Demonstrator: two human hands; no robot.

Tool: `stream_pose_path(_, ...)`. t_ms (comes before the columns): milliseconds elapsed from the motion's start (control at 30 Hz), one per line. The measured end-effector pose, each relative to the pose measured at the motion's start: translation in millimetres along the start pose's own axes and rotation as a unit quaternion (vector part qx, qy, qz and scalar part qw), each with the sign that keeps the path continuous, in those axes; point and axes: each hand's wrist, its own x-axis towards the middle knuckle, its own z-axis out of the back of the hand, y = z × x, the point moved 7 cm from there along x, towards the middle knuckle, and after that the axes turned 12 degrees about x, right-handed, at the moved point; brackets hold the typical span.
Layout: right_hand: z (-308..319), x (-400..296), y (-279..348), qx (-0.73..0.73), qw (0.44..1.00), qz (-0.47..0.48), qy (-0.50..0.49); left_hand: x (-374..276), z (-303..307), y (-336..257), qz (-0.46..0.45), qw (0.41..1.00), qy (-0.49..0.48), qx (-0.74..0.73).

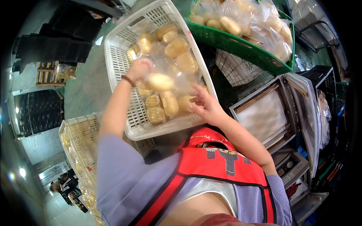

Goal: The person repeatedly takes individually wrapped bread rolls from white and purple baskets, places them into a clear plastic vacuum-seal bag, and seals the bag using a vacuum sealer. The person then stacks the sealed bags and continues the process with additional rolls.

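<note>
Motion blurs my left hand (140, 69), which wears a dark wristband and has its fingers curled at the edge of a clear plastic bag. In the bag lies a pale yellow oblong vegetable (160, 82), apparently a peeled potato. My right hand (204, 102) is at the other side of the bag, fingers spread, palm facing inward; nothing is seen in its grasp. Both hands are over a white slotted plastic crate (127, 134). Inside the crate are several bagged yellow vegetables (170, 103), some smooth and some with a ridged surface (156, 115).
A green crate (240, 51) heaped with bagged pale vegetables (230, 25) stands beyond, above another white crate (236, 67). At right is a chamber vacuum sealer (263, 113) with its lid (306, 113) raised. More white crates (82, 141) stand at left, near a wooden pallet (51, 74).
</note>
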Motion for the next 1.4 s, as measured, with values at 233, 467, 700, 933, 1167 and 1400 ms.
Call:
stream_pose_path(233, -11.0, 16.7, -6.1, -0.174, 0.984, -0.015, 0.022, 98.2, 13.2, 125.3, 0.039, 0.993, -0.088, 0.07)
stream_pose_path(467, -14.9, 21.4, -4.3, -0.15, 0.986, -0.031, 0.065, 97.5, 3.7, 97.9, -0.111, 0.885, -0.192, 0.409)
stream_pose_path(700, -13.1, 17.0, -7.3, -0.152, 0.985, 0.012, 0.074, 100.4, -22.2, 69.5, 0.016, 0.859, 0.021, 0.512)
stream_pose_path(933, -13.3, 17.4, 2.2, -0.163, 0.984, 0.021, 0.076, 121.2, 15.3, 144.6, 0.341, 0.884, -0.173, 0.27)
stream_pose_path(1167, -13.1, 17.2, -5.6, -0.155, 0.984, 0.025, 0.082, 108.4, -17.4, 158.8, 0.149, 0.898, -0.098, 0.402)
stream_pose_path(1400, 1.8, -1.7, 4.7, 0.079, 0.991, 0.065, 0.082, 130.7, -35.4, 161.1, 0.165, 0.897, -0.086, 0.402)
